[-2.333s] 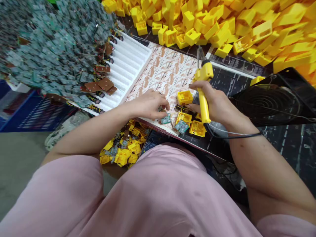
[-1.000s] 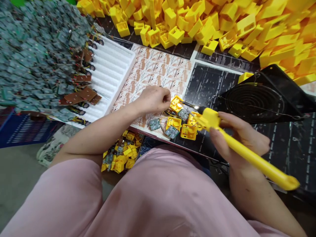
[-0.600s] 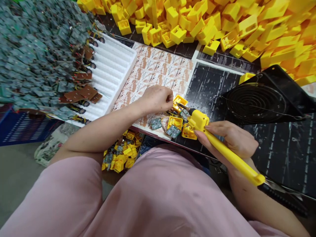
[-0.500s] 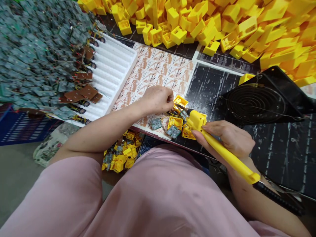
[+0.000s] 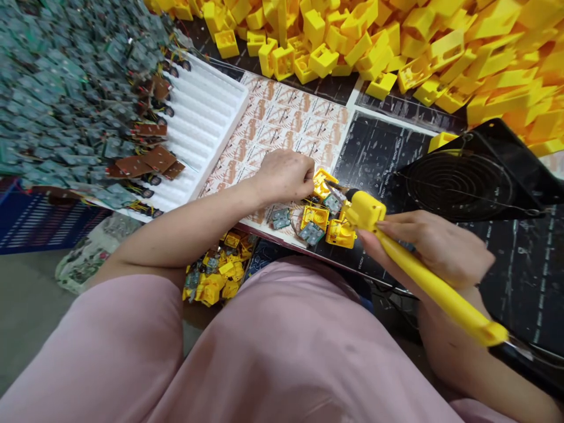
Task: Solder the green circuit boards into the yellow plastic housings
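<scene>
My right hand [image 5: 440,241] is wrapped round the handle of a yellow soldering iron [image 5: 423,270], its cord trailing down to the right. The iron's dark tip reaches left to a small open yellow plastic case [image 5: 324,181]. Beside that case my left hand [image 5: 288,175] is closed in a pinch; whatever is between its fingertips is hidden. Just below lie two more open yellow cases, one [image 5: 314,216] at the left and one [image 5: 341,235] at the right. Small green circuit boards [image 5: 281,218] lie around them, one [image 5: 312,234] against a case.
A large heap of circuit boards [image 5: 74,100] covers a white ribbed foam tray [image 5: 202,117] at the left. Yellow cases [image 5: 365,41] are piled along the back. A black fan [image 5: 458,176] stands at the right. Below the table edge is a box of yellow parts [image 5: 215,276].
My right hand and the soldering iron have shifted to the right, the iron's tip drawing back slightly from the case. My left hand stays by the case, almost unmoved.
</scene>
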Demonstrator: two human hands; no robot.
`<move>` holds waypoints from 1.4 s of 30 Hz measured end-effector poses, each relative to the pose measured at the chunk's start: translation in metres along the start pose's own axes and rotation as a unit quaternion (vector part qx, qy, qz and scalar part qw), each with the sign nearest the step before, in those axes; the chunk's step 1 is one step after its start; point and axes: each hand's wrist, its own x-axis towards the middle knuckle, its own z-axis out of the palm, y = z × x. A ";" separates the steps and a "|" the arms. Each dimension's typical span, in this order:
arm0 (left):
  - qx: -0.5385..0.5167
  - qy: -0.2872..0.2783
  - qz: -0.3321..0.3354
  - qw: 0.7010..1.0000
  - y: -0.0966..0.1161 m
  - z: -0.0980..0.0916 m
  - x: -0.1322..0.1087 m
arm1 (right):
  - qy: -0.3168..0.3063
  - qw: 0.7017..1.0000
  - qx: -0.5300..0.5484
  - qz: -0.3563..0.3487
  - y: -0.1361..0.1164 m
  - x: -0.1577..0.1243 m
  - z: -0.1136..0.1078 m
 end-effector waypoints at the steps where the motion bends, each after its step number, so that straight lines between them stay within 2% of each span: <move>1: 0.001 0.001 0.002 1.000 0.000 0.000 0.000 | 0.016 0.999 -0.002 -0.030 0.000 0.000 0.001; 3: 0.004 0.001 0.006 1.000 0.000 0.000 -0.001 | 0.052 0.994 -0.031 -0.092 -0.001 0.001 0.004; 4: 0.008 0.000 0.008 1.000 0.000 -0.001 -0.002 | 0.059 0.993 -0.046 -0.088 0.000 0.000 0.006; 9: -0.001 0.020 0.045 0.999 -0.008 0.000 -0.007 | 0.093 0.993 -0.067 0.034 0.007 -0.016 0.011; 12: -0.072 0.038 0.047 0.996 -0.016 0.003 -0.004 | 0.113 0.985 -0.058 0.120 0.010 -0.025 0.013; 14: -0.114 0.047 0.032 0.992 -0.018 0.005 0.002 | 0.116 0.981 -0.044 0.150 0.010 -0.027 0.014; 22: -0.029 0.031 0.021 0.999 -0.003 0.005 0.015 | 0.144 0.986 -0.056 0.059 0.013 -0.021 0.024; 26: -0.011 0.026 0.021 0.999 -0.003 0.004 0.015 | 0.138 0.989 -0.040 0.047 0.017 -0.022 0.030; 29: -0.004 0.028 0.030 0.999 -0.004 0.004 0.016 | 0.121 0.990 -0.047 0.049 0.017 -0.019 0.031; 35: -0.008 0.030 0.029 0.999 -0.002 0.004 0.017 | 0.077 0.996 -0.044 -0.003 0.016 -0.009 0.023; 40: -0.015 0.034 0.034 0.999 -0.002 0.003 0.018 | 0.158 0.985 -0.051 0.047 0.013 -0.011 0.016; 42: -0.012 0.030 0.035 0.999 -0.002 0.002 0.018 | 0.166 0.983 -0.061 0.056 0.012 -0.013 0.014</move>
